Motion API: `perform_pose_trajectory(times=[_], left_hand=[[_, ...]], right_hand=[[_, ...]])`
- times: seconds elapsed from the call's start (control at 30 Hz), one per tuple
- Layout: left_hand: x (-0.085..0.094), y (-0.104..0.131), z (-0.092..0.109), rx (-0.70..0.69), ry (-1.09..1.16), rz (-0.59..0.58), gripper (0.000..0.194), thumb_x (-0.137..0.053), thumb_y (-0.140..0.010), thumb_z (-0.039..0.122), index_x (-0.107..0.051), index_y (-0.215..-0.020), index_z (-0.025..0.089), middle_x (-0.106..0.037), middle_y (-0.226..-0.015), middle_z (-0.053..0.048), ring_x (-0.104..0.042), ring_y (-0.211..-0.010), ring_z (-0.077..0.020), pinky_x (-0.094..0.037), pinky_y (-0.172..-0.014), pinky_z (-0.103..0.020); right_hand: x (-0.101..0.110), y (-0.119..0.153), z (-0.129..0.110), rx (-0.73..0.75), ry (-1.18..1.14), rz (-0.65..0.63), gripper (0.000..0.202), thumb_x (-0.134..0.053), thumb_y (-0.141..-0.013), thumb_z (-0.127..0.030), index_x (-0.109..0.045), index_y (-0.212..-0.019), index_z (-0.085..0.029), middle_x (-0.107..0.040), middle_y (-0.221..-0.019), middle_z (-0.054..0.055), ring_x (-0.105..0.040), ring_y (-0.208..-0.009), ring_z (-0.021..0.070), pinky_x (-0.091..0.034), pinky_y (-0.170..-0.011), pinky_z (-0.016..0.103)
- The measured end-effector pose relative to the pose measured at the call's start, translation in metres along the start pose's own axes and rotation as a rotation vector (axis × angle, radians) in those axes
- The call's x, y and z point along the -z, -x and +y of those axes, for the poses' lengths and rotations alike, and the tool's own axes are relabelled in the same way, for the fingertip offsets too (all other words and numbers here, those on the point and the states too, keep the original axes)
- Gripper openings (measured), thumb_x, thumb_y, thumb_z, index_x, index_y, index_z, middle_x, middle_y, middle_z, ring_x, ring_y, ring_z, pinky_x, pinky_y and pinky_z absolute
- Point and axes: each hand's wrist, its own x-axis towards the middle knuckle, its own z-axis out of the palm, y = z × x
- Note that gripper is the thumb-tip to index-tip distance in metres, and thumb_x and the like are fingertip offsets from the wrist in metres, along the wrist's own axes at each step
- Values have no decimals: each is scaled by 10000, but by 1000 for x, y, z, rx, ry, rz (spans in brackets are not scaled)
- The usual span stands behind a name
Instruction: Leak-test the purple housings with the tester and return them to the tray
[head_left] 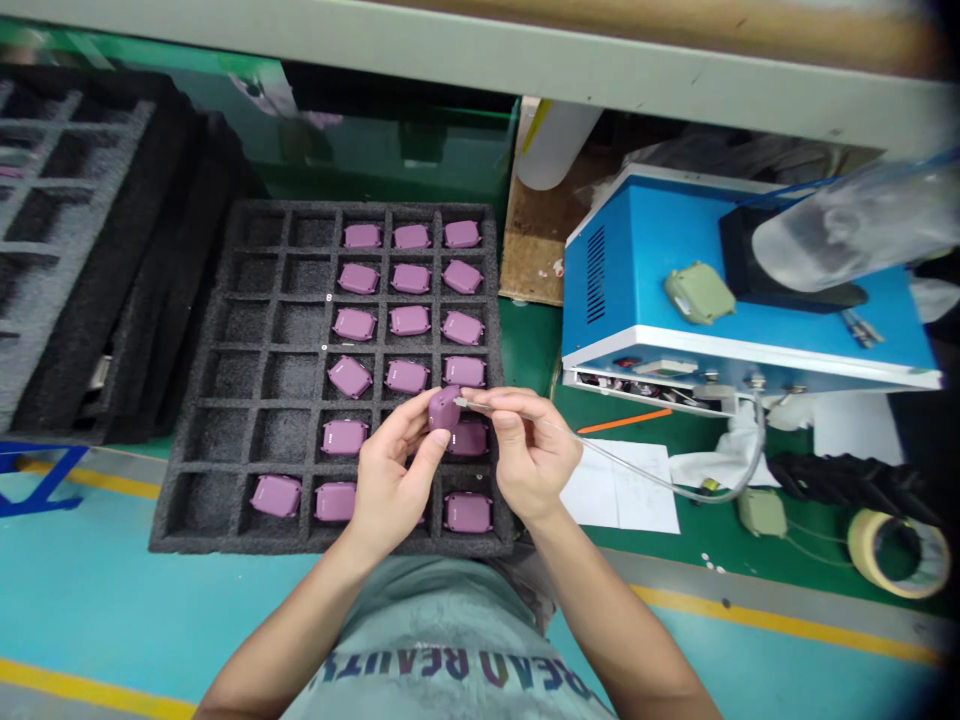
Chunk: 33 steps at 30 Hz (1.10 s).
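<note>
**Pinched in both bare hands: small purple casing at left, grey cable with a slim metallic tip at right**

Head view: the left hand [394,460] has its thumb and fingers closed around a small purple casing with rounded corners [442,408], tilted up on edge above a dark grey foam tray [225,467]. The right hand [536,455] pinches a thin grey cable [679,491] near its slim metallic tip [460,402], which meets the casing's side; whether it enters an opening is too small to tell.

More purple casings [353,324] lie in cells of the tray's three right-hand columns, and one sits in the second column of the nearest row. The cable curves to the front of a blue-and-white metal box [667,220], on which rests a pale green casing [701,293]. Near the right forearm, an orange stick [626,420] lies just beyond a white paper sheet [634,500]. Dark foam trays [146,190] are stacked at far left.
</note>
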Motion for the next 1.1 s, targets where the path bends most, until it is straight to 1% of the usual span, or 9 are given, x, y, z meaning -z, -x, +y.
perform_pose_trajectory(times=[0.17,0.37,0.53,0.67,0.83,1.0,1.1], left_hand=[[0,0,0,2,5,8,402,-702,-906,278,-663,-1300,206,-683,-1338,-98,-648,-1245,-255,-537,-1073,-367],[1,-2,2,-22,-5,4,392,-704,-902,283,-669,-1284,203,-691,-1322,-103,-670,-1209,-241,-543,-1066,-366],[5,-6,-1,-37,-35,25,413,-722,-886,335,-668,-1276,208,-704,-1299,-107,-687,-1180,-242,-552,-1053,-386],[7,-11,-4,-27,-65,61,469,-752,-855,390,-660,-1275,203,-703,-1299,-120,-681,-1191,-264,-558,-1041,-400],[9,-15,-3,-35,-91,62,477,-753,-844,436,-667,-1254,207,-706,-1289,-124,-673,-1204,-282,-567,-1026,-404],[9,-18,-3,-40,-113,92,557,-760,-808,501,-665,-1251,176,-703,-1286,-152,-674,-1197,-311,-556,-1034,-458],[9,-19,-4,-46,-110,98,587,-770,-787,514,-665,-1248,165,-700,-1288,-162,-680,-1185,-308,-541,-1049,-466]], right_hand=[[1,0,0,-1,13,-9,77,-605,-982,-271,-679,-1001,-257,-738,-974,51,-743,-956,229,-645,-855,453],[1,1,1,-6,0,-32,90,-610,-976,-264,-695,-1004,-252,-735,-1017,66,-733,-987,226,-635,-891,456],[-3,-6,-1,25,-11,-54,109,-596,-982,-257,-703,-1000,-242,-742,-1014,70,-734,-965,211,-630,-866,417],[-6,-12,0,56,5,-49,134,-597,-981,-305,-708,-970,-229,-756,-992,70,-736,-954,197,-624,-857,376],[-10,-16,0,77,-19,-32,171,-602,-976,-336,-720,-958,-213,-761,-979,79,-733,-935,188,-618,-825,336],[-13,-19,-2,85,-73,-24,163,-602,-976,-303,-737,-971,-212,-752,-967,78,-725,-903,174,-609,-782,294],[-13,-19,-1,83,-90,-25,150,-608,-971,-283,-744,-983,-221,-743,-969,72,-722,-907,172,-607,-786,287]])
